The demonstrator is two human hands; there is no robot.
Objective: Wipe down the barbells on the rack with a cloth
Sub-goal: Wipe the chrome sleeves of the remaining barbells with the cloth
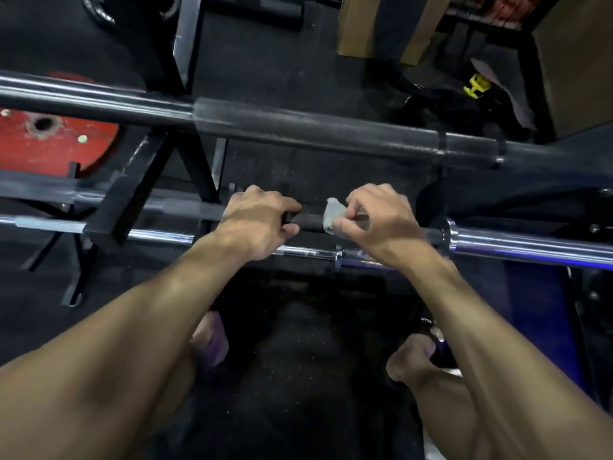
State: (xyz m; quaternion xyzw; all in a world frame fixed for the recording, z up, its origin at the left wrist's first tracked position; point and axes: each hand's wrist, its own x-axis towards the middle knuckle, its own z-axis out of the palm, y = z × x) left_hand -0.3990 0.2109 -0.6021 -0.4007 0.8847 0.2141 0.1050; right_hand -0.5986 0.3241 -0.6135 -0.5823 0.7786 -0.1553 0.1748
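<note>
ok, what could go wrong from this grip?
1. The cloth is a small wad pinched by the right hand; it may slip off the dark bar.
2. The left hand grips the bar right beside the cloth, so a leftward stroke could hit its fingers.
3. The chrome barbell lies close below; knuckles may knock it.

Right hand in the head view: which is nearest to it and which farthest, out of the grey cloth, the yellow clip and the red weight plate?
1. Grey cloth: pinched in the right hand.
2. Yellow clip: on the floor, upper right.
3. Red weight plate: far left.
</note>
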